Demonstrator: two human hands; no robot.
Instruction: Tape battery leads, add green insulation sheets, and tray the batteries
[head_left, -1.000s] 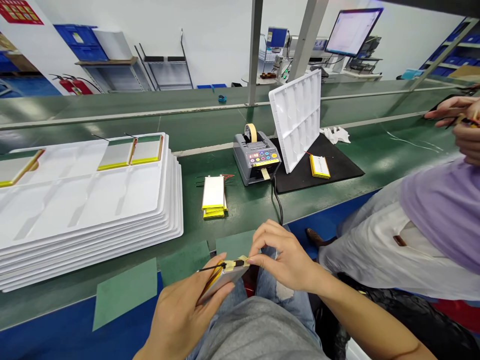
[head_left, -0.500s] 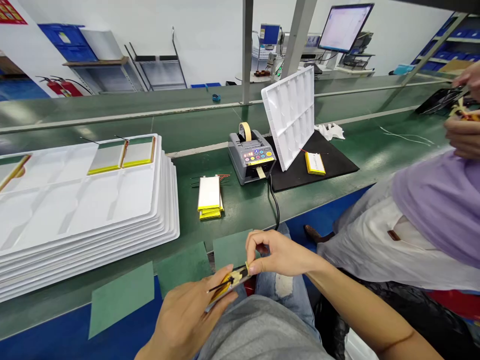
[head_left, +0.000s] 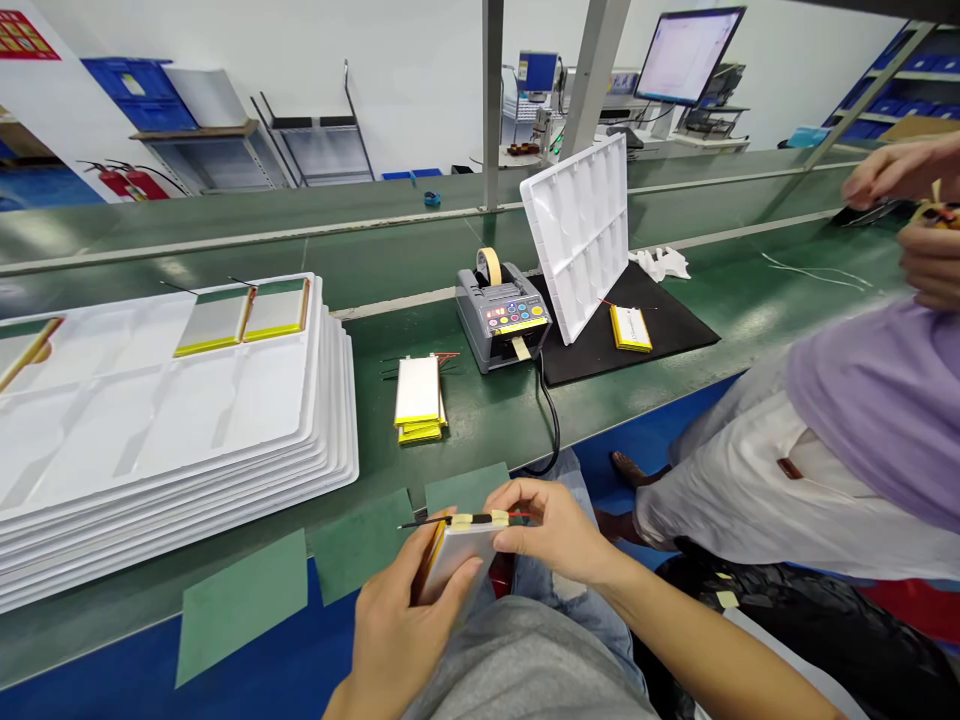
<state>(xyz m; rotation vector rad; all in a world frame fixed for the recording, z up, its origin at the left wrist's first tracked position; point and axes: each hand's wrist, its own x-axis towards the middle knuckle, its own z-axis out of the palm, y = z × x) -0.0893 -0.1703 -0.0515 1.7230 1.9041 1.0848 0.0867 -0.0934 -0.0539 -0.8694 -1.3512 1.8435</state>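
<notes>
Left hand (head_left: pixel 409 610) cradles a flat pouch cell (head_left: pixel 455 560) from below, fingers wrapped round its side, thumb across the pale face. The cell is tilted, held over the lap, just short of the bench edge. Right hand (head_left: pixel 551 530) pinches the cell's top edge, fingertips beside cream tape strips (head_left: pixel 480 520) binding thin black leads (head_left: pixel 424 523). Beyond the hands, green sheets (head_left: pixel 241 607) lie on the bench. Farther on, a small stack of cells (head_left: pixel 418 400) sits between stacked white trays (head_left: pixel 225 440) and a tape dispenser (head_left: pixel 501 315). A white tray (head_left: pixel 577 235) leans on a black mat (head_left: pixel 675 340). Far right, a co-worker's hands (head_left: pixel 930 225) work a small yellow-taped item.
</notes>
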